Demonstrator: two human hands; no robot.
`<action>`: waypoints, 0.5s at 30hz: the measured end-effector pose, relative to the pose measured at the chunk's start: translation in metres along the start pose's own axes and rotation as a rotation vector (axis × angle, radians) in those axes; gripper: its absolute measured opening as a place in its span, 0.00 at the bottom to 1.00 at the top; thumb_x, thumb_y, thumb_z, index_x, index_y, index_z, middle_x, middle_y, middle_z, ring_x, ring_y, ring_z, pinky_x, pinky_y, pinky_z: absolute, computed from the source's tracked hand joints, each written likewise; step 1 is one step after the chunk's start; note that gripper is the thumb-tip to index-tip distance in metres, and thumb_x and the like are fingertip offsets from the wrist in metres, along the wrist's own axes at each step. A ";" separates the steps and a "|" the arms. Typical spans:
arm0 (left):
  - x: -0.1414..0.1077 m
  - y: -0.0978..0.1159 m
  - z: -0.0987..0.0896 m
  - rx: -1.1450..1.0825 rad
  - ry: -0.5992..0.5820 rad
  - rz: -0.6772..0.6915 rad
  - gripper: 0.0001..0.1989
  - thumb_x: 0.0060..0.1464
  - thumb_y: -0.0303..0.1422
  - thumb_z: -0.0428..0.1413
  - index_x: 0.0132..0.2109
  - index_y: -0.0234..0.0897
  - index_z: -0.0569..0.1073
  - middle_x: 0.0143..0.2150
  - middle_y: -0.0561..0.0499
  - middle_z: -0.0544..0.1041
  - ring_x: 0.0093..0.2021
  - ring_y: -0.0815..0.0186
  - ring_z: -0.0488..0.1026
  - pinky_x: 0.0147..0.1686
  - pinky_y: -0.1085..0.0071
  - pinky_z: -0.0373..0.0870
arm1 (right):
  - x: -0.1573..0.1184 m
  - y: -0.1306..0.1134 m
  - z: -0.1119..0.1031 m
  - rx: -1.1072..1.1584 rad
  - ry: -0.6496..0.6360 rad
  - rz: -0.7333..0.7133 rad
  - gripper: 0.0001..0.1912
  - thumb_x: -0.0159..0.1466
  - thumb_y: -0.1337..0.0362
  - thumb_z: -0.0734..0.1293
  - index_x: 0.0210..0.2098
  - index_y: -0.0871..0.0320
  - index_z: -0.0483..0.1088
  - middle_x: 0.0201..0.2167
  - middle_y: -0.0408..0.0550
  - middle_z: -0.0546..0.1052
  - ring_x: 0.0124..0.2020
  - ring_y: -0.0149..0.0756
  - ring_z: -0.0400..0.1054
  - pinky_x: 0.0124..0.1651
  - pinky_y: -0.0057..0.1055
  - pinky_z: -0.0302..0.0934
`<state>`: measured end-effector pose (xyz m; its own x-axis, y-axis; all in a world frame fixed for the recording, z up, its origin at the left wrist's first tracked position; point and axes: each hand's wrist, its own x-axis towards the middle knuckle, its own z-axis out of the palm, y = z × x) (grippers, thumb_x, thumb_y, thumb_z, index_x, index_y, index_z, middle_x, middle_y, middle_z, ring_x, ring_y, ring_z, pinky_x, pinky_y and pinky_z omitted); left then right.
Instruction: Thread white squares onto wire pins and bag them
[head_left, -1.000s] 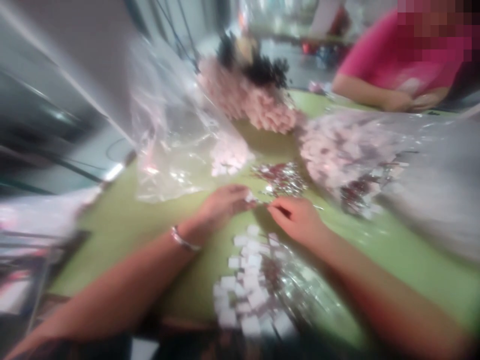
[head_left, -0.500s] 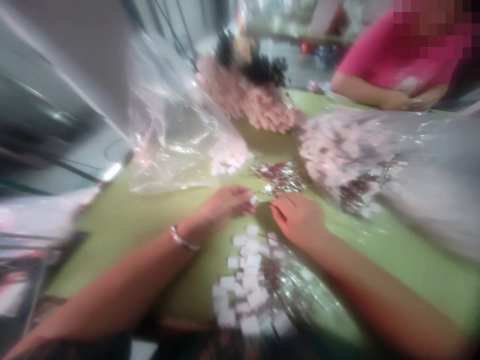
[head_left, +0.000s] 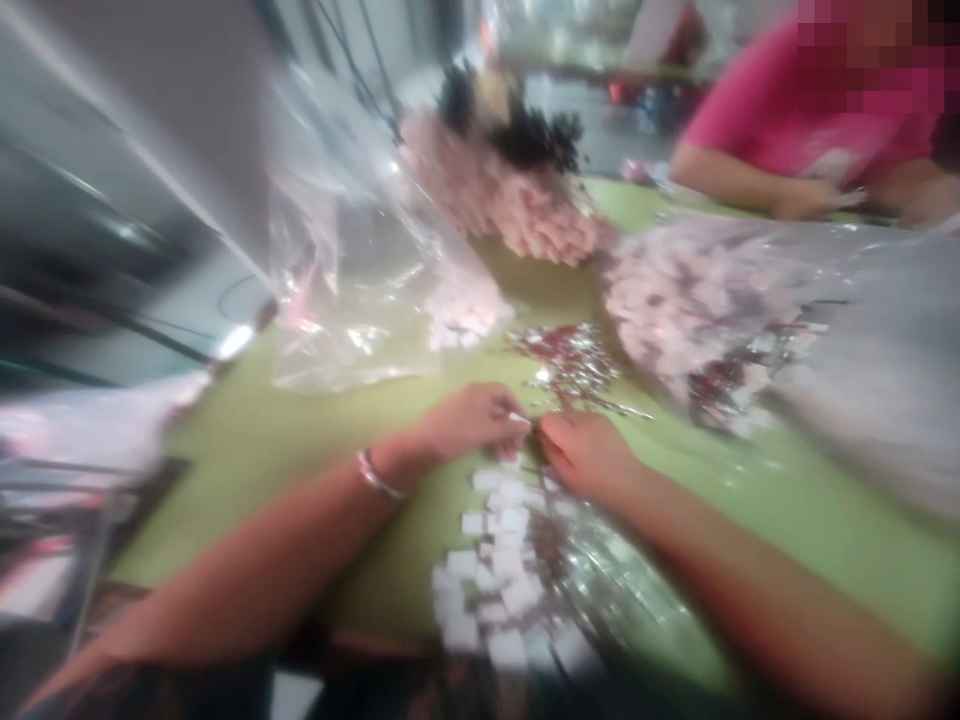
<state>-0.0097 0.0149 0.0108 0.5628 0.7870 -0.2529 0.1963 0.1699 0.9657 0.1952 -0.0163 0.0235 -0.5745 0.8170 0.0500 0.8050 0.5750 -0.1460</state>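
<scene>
My left hand (head_left: 480, 418), with a bracelet at the wrist, pinches a small white piece (head_left: 517, 422) over the green table (head_left: 315, 450). Close to its right, my right hand (head_left: 581, 450) has its fingers pressed together at the end of that piece; what they hold is too small to make out. Just beyond both hands lies a heap of thin silvery and red pieces (head_left: 574, 360). Nearer to me, many white square pieces (head_left: 506, 570) are spread beside silvery stems in clear wrapping (head_left: 622, 580).
Clear plastic bags (head_left: 352, 300) lie at the left. Pink bundles (head_left: 540, 215) with dark sprigs (head_left: 540, 135) stand at the back. A large bag of pale pink pieces (head_left: 675, 290) fills the right. Across the table sits a person in a pink shirt (head_left: 757, 100).
Both my hands have come slightly nearer to me and closer together. The other person's hands have moved apart. The whole view has shifted a little.
</scene>
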 end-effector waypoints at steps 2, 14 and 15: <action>-0.001 0.001 0.001 0.037 0.047 0.020 0.10 0.52 0.38 0.61 0.36 0.35 0.72 0.23 0.49 0.78 0.21 0.69 0.74 0.22 0.74 0.68 | 0.000 0.000 0.001 0.017 0.027 0.006 0.11 0.64 0.66 0.57 0.30 0.59 0.69 0.24 0.49 0.73 0.24 0.33 0.60 0.29 0.30 0.44; -0.001 0.011 0.009 0.356 0.135 0.117 0.06 0.48 0.35 0.61 0.33 0.37 0.75 0.22 0.53 0.73 0.21 0.71 0.67 0.23 0.74 0.61 | 0.001 -0.005 0.001 0.069 -0.097 0.099 0.11 0.64 0.65 0.58 0.29 0.59 0.69 0.24 0.48 0.73 0.23 0.33 0.60 0.28 0.30 0.44; -0.001 0.013 0.008 0.401 0.121 0.140 0.07 0.47 0.35 0.61 0.33 0.37 0.76 0.23 0.53 0.74 0.23 0.70 0.68 0.24 0.74 0.62 | 0.001 -0.006 0.000 0.098 -0.107 0.112 0.11 0.64 0.64 0.59 0.29 0.59 0.69 0.24 0.48 0.74 0.23 0.32 0.61 0.28 0.29 0.45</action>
<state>-0.0015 0.0114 0.0232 0.5125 0.8540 -0.0898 0.4343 -0.1676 0.8851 0.1897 -0.0184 0.0246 -0.4987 0.8634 -0.0767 0.8496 0.4694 -0.2405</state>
